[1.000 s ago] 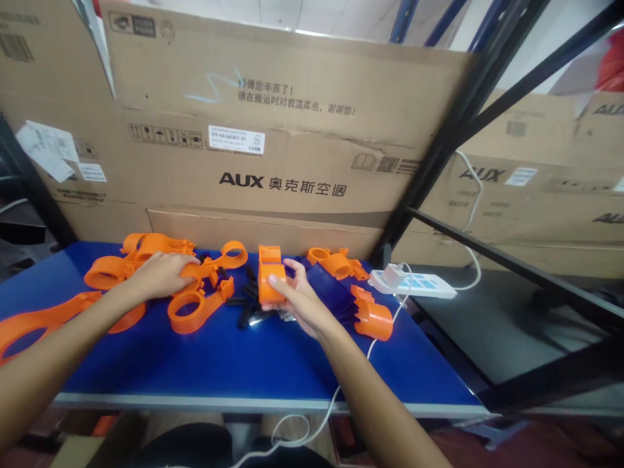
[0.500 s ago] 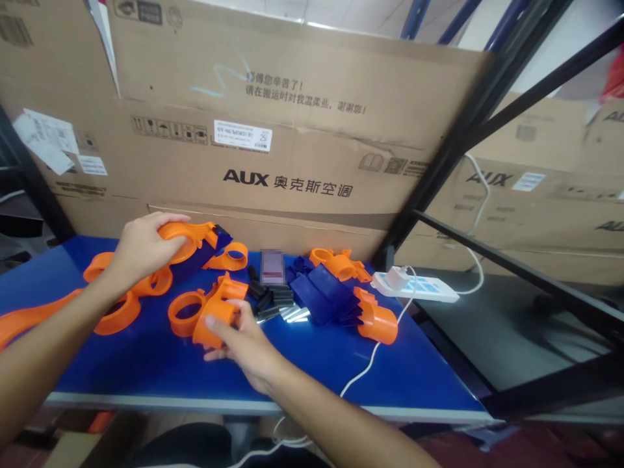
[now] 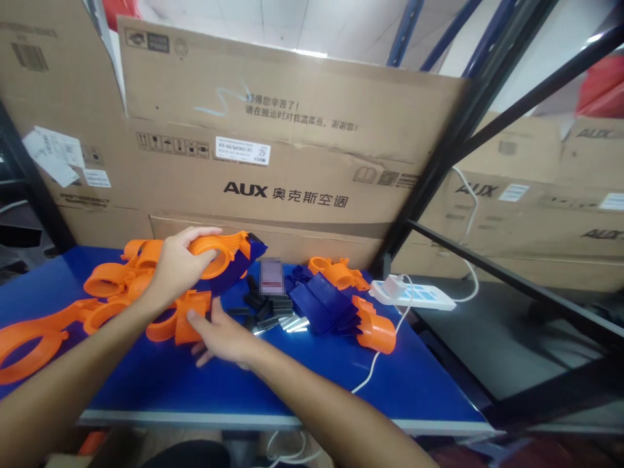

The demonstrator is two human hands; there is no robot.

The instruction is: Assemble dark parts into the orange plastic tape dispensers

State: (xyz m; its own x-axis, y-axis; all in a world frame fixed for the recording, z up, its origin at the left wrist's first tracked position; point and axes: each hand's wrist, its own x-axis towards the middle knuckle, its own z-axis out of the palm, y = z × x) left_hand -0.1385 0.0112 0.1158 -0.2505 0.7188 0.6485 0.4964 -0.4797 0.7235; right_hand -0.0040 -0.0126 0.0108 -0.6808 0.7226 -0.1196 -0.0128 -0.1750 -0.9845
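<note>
My left hand (image 3: 182, 263) grips an orange tape dispenser (image 3: 225, 249) above the table; a dark blue flap (image 3: 238, 266) and a black tip are on its far end. My right hand (image 3: 221, 335) is closed on another orange tape dispenser (image 3: 192, 316) low over the blue tabletop, its thumb against the near ring and its other fingers partly hidden. Left of it lie several orange tape dispensers (image 3: 104, 279), bunched together and partly covered by my left forearm. One with a long handle (image 3: 29, 351) lies at the left edge.
Dark blue flaps (image 3: 322, 302), black pieces (image 3: 263, 302) and shiny metal strips (image 3: 295, 324) lie mid-table beside a phone (image 3: 272, 276). More orange dispenser parts (image 3: 377, 331) sit to the right. A white power strip (image 3: 414, 294) trails a cable. Cardboard boxes (image 3: 283, 156) stand behind.
My left hand has moved right with its dispenser. My right hand has shifted left with the other dispenser, closer to the bunch. The view has tilted up slightly.
</note>
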